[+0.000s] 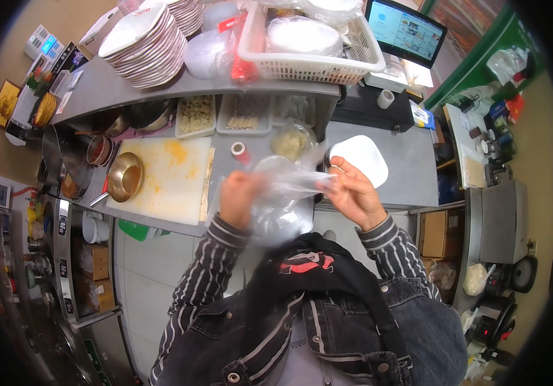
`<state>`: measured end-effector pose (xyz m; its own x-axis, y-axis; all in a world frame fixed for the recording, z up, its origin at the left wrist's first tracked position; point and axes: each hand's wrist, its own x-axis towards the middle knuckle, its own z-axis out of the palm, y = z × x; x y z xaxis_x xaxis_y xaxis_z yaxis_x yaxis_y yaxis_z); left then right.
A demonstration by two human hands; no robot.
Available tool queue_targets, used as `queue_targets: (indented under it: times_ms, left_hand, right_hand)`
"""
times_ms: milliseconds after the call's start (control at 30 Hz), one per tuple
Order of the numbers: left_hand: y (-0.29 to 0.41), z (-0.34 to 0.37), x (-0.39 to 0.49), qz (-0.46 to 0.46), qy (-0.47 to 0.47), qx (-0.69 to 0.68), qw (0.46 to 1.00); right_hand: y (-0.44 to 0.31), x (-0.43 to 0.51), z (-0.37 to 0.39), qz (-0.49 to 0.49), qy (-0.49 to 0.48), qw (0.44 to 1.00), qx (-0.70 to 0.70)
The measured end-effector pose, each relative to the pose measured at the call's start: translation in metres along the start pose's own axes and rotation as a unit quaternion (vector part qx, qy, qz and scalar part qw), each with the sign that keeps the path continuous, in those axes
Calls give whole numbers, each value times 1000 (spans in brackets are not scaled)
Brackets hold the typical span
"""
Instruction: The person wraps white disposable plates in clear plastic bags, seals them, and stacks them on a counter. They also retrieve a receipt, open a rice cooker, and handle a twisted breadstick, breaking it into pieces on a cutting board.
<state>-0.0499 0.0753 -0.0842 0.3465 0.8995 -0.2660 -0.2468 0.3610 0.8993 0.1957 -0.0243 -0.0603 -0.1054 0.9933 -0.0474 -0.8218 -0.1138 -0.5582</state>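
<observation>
A clear plastic bag (288,181) is stretched between my two hands above the counter's front edge. My left hand (236,199), blurred, is closed on the bag's left side. With thumb and fingers, my right hand (357,194) pinches its right end. More clear plastic (281,219) shows below, and I cannot tell whether it is the same bag. Just behind lies a bag of pale yellowish food (293,141). A white rounded-square lid or container (362,157) rests on the right-hand counter, partly behind my right hand. A small red-and-white roll (240,152) stands beyond my left hand.
A stained white cutting board (170,193) with a metal bowl (126,177) lies left. Food tubs (195,116) sit under a shelf bearing stacked plates (146,53) and a white plastic basket (312,66). A touchscreen monitor (404,29) stands at back right. Boxes (443,234) fill the right-hand shelving.
</observation>
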Motion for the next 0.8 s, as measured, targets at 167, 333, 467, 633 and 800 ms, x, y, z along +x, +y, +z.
queue_targets:
  times_ms: [167, 333, 467, 633, 800]
  left_hand:
    - [8, -12, 18, 16, 22, -218, 976]
    - [-9, 28, 19, 134, -150, 179, 963]
    - [-22, 36, 26, 117, -384, 394, 827]
    - [-63, 16, 35, -223, -402, 110, 881]
    - [-152, 81, 62, -58, -245, 230, 940]
  right_hand:
    - [-14, -20, -10, 99, -65, 992, -53]
    - [23, -6, -2, -72, 37, 874, -479]
    - [6, -27, -39, 49, 77, 956, -279]
    - [-36, -86, -115, -27, 120, 992, 25]
    - [-35, -86, -185, -103, 367, 819, -428]
